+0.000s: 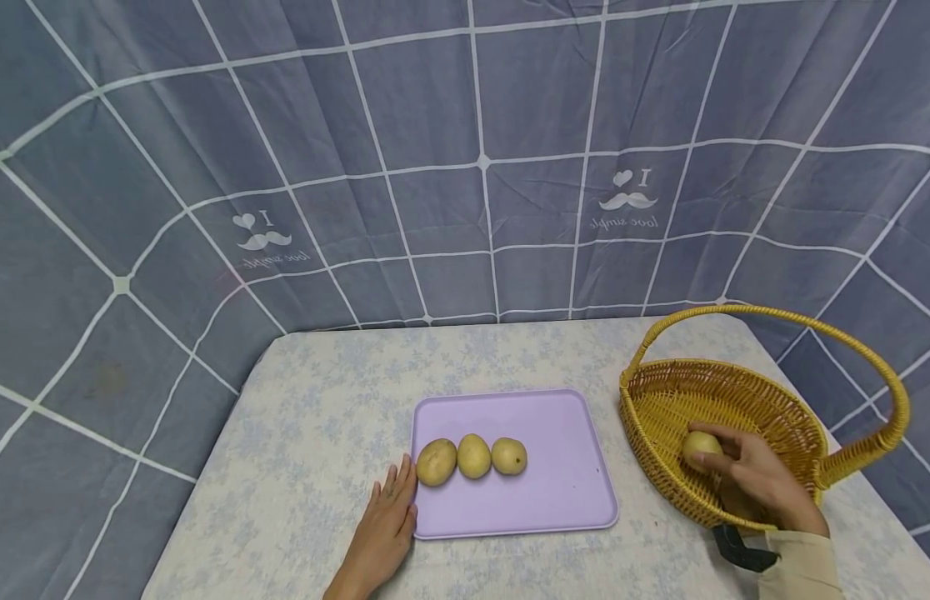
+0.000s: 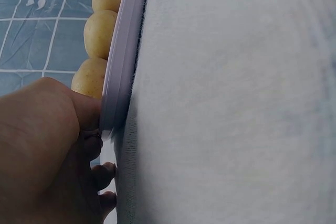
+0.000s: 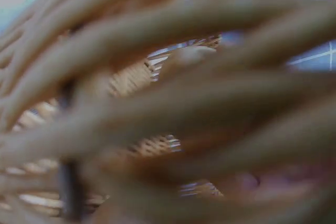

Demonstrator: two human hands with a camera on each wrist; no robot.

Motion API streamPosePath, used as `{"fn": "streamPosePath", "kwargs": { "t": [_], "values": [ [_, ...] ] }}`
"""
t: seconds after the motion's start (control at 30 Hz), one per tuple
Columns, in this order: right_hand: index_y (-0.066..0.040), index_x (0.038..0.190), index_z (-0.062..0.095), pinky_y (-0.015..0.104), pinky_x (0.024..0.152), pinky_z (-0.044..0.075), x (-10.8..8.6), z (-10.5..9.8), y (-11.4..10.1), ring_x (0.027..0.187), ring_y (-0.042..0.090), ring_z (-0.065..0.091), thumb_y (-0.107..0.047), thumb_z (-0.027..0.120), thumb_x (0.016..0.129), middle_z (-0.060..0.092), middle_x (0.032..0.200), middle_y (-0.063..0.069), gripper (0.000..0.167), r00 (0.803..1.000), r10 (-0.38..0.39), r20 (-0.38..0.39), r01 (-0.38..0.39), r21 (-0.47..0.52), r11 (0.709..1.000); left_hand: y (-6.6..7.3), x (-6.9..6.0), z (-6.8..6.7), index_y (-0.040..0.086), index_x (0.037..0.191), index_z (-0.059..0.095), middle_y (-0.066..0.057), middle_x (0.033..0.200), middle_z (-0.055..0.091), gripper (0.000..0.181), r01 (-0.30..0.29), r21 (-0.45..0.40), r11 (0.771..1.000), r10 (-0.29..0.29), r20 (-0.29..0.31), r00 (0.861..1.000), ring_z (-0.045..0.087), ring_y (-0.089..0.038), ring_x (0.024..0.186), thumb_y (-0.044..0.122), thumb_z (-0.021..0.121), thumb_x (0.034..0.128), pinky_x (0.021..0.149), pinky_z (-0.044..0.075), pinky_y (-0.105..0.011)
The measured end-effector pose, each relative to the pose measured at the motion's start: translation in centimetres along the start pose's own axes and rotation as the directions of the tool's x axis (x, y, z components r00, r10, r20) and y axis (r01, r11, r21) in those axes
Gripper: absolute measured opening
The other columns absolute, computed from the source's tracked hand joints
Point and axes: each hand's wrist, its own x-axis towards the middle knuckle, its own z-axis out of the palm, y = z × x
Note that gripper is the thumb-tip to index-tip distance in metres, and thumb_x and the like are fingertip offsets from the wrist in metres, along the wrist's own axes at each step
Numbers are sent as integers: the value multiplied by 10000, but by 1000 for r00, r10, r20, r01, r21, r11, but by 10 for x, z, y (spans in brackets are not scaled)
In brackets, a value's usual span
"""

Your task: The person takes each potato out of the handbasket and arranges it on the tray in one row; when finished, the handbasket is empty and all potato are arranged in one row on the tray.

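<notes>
Tray (image 1: 562, 492) left of basket (image 1: 712, 385)

Basket (image 3: 157, 29) blurred in right wrist view, sleeve (image 1: 798, 568) cut off, fingers (image 1: 723, 434) partly covering potato (image 1: 701, 447)

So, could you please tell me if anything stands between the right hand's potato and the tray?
The basket's left wall does, between the right hand with its potato and the tray; nothing else visible is in the way.

Pale flower-patterned table (image 1: 307, 417), lilac tray (image 1: 558, 467) near the middle, wicker basket (image 1: 697, 383) at right
</notes>
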Motion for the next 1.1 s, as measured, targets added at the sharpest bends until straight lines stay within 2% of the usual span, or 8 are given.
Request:
{"fn": "streamPosePath", "kwargs": {
  "t": [0.13, 0.33, 0.53, 0.63, 0.7, 0.8, 0.97, 1.1],
  "values": [
    [47, 1403, 429, 282, 708, 534, -2, -2, -9, 890, 70, 596, -294, 650, 922, 611, 1182, 218, 629, 999, -31, -35, 30, -10, 999, 0, 0, 0, -18, 1470, 320, -113, 1576, 216, 504, -2, 6, 1000, 2, -5, 1000, 179, -362, 1441, 113, 453, 1002, 1138, 129, -601],
    [21, 1343, 517, 219, 686, 523, -4, 1, -36, 881, -6, 612, -204, 668, 913, 663, 1101, 76, 508, 972, -209, -108, 205, -43, 978, 0, 1, -1, -20, 1470, 317, -116, 1576, 215, 504, -6, 6, 1000, 6, -4, 1000, 181, -365, 1440, 109, 450, 1002, 1141, 123, -601],
    [84, 1313, 512, 188, 721, 540, 2, 19, -63, 927, 35, 653, -59, 664, 894, 653, 1073, -145, 468, 937, -331, -107, 344, 135, 929, 0, 0, -1, -18, 1471, 317, -114, 1578, 211, 503, -4, 2, 1000, 4, 0, 1000, 179, -368, 1440, 112, 446, 1004, 1138, 123, -608],
    [93, 1316, 506, 201, 742, 550, 10, 31, -74, 957, 42, 653, -28, 647, 899, 633, 1138, -167, 456, 919, -386, -85, 395, 216, 893, 0, 0, -1, -16, 1472, 317, -112, 1578, 210, 504, -3, -2, 1000, 3, -1, 1000, 177, -367, 1441, 113, 449, 1003, 1137, 123, -608],
    [98, 1314, 508, 206, 756, 553, 16, 41, -79, 983, 50, 650, -10, 636, 901, 623, 1185, -136, 446, 903, -424, -67, 427, 248, 870, 0, 0, -1, -15, 1473, 315, -110, 1579, 207, 504, -2, -5, 1000, 2, -1, 1000, 174, -365, 1442, 115, 448, 1004, 1139, 121, -606],
    [91, 1309, 516, 202, 772, 551, 26, 58, -84, 1003, 49, 643, -19, 643, 898, 612, 1244, 8, 444, 898, -439, -28, 427, 296, 855, 0, 0, -1, -14, 1474, 311, -110, 1580, 201, 503, 0, -8, 1000, 0, 2, 1000, 169, -362, 1444, 120, 444, 1007, 1140, 117, -604],
    [99, 1299, 521, 185, 829, 529, 44, 91, -85, 1042, 34, 612, -54, 673, 883, 515, 1303, 305, 468, 899, -434, 64, 390, 336, 857, 1, 0, -2, -14, 1474, 310, -111, 1580, 200, 502, 4, -10, 1000, -4, 5, 1000, 166, -362, 1444, 119, 442, 1008, 1140, 113, -606],
    [106, 1289, 527, 181, 877, 510, 56, 115, -80, 1065, 99, 618, -79, 679, 881, 504, 1298, 339, 473, 892, -434, 124, 378, 323, 868, 1, 0, -2, -20, 1473, 308, -112, 1580, 197, 504, 5, -7, 1000, -5, 7, 1000, 165, -364, 1444, 112, 443, 1006, 1142, 109, -603]
  ]
}}
